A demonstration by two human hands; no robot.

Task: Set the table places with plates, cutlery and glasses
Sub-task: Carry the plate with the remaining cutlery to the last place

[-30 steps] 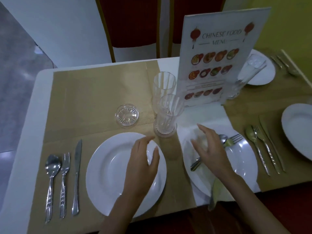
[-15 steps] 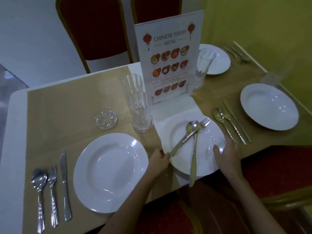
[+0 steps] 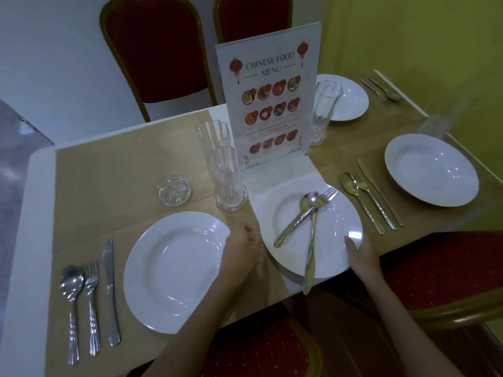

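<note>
Lifting the loaded plate [image 3: 337, 213] from here is where trouble is likeliest, and the risks can be read from left to right. The set place on the left, with spoon [image 3: 71, 284], fork [image 3: 91, 281], knife [image 3: 109, 268] and empty plate [image 3: 174, 270], lies just beside the left hand [image 3: 241, 247], so that plate could be nudged by the wrist. Two stacked glasses [image 3: 227, 180] stand close behind the gap between the plates and could be tipped if the loaded plate is swung back. On that plate a spoon [image 3: 310, 200], a fork [image 3: 325, 195] and a knife [image 3: 310, 265] lie loose and crossed, the knife overhanging the near rim past the bench [image 3: 35, 213] edge; a tilt would probably send it sliding off.

The loaded plate sits at the near bench edge, between the two hands. The left hand is held against its left rim, and whether the fingers are curled under it cannot be told. The right hand [image 3: 360, 254] is laid at the right rim, a fingertip on the upper face, the rest of its grip being hidden
</note>
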